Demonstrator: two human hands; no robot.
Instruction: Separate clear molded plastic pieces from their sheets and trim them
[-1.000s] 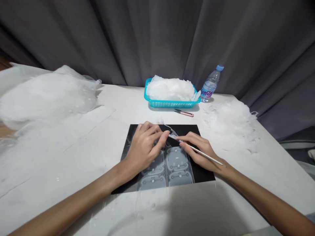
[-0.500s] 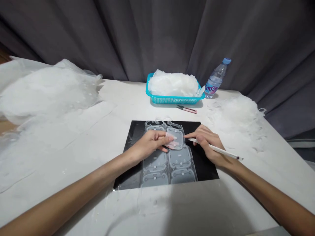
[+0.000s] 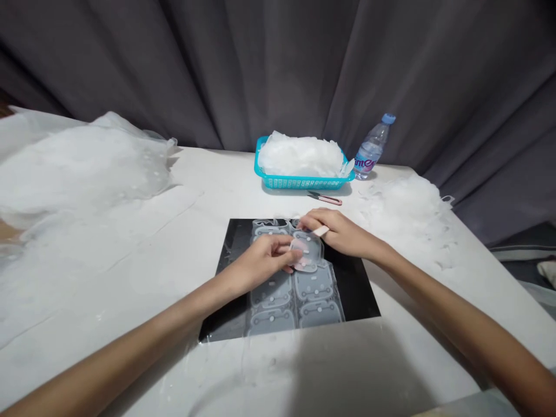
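My left hand (image 3: 274, 255) pinches a translucent, rounded-square plastic piece (image 3: 309, 250) between thumb and fingers, above a black mat. Beneath it lies a clear sheet of similar moulded pieces (image 3: 313, 282), in two columns on the black mat (image 3: 362, 295). My right hand (image 3: 332, 227) is closed around a slim white stick-like tool (image 3: 321, 230), whose flat pale end shows beside the fingers; the rest is hidden. Its bent fingertips are at the far edge of the sheet, close to the top of the held piece. Whether they touch it, I cannot tell.
A turquoise basket (image 3: 304, 183) full of white translucent pieces stands at the back, with pink-handled thread snips (image 3: 325, 198) before it. A water bottle (image 3: 371, 147) stands beside the basket. Translucent heaps lie on the left (image 3: 87, 162) and right (image 3: 412, 205). A dark curtain (image 3: 278, 69) hangs behind.
My right hand has moved left and away from me, from beside the held piece to its far edge, turning the white tool. My left hand still holds the piece. The view has shifted slightly.
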